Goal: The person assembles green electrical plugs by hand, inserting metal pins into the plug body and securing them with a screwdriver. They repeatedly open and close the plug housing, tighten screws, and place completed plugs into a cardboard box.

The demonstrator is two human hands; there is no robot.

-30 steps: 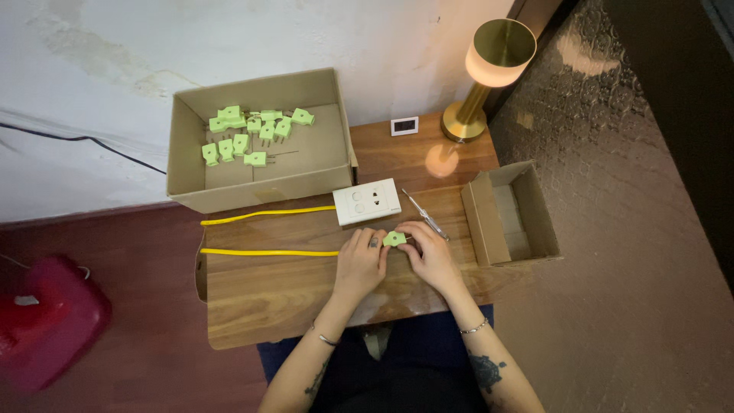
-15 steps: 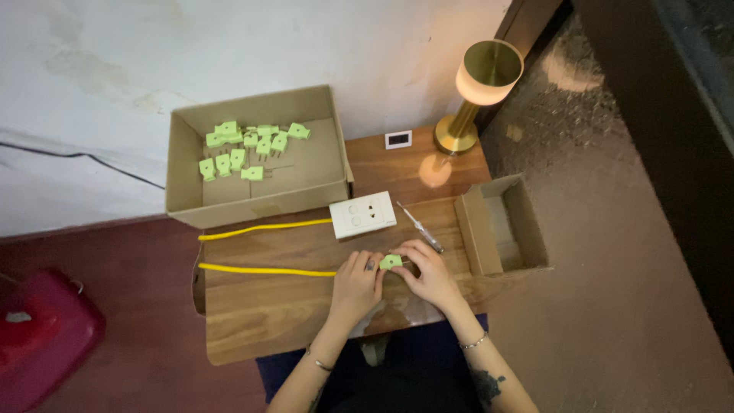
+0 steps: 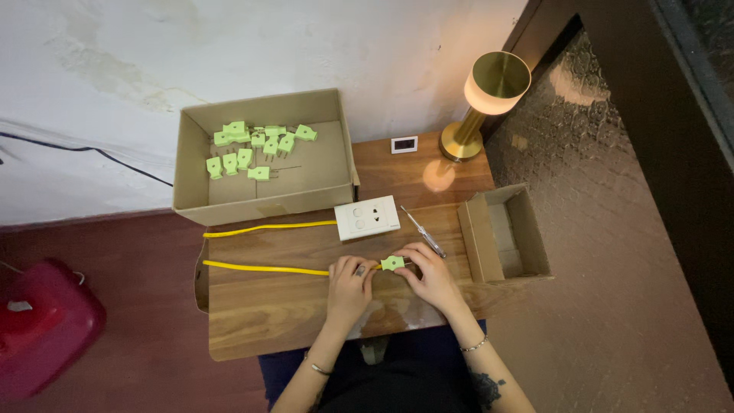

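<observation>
Head view, only one. Everything placed relative to the white socket plate (image 3: 367,217), which is lying flat on the wooden tabletop (image 3: 283,313).

Left hand (image 3: 350,287) is resting below the socket plate, slightly left of it, fingers (image 3: 359,269) closing narrowly around the end of the lower yellow cable (image 3: 264,268) where it is meeting the plug. Right hand (image 3: 430,275) is sitting below and right of the socket plate, fingers (image 3: 409,256) pinching the green plug (image 3: 392,263) from its right side. Both hands are holding; the plug is sitting between them, directly below the socket plate, just above the tabletop surface or touching it, cannot tell which.

The lower yellow cable is running left from the plug toward the tabletop's left edge. A second yellow cable (image 3: 267,228) is running left from the socket plate itself, touching its left end.

Screwdriver (image 3: 423,231) is lying just right of the socket plate, tilted, tip end pointing up-left, near the right hand's fingertips.

Large cardboard box (image 3: 264,200) is standing above and left of the socket plate, holding loose green plugs (image 3: 256,149) in its back half. Small cardboard box (image 3: 508,233) is sitting well right of the socket plate, open. Brass lamp (image 3: 489,95) is glowing above right. Small white display (image 3: 404,144) is sitting above the plate. Red object (image 3: 42,329) is lying on the floor far left.
</observation>
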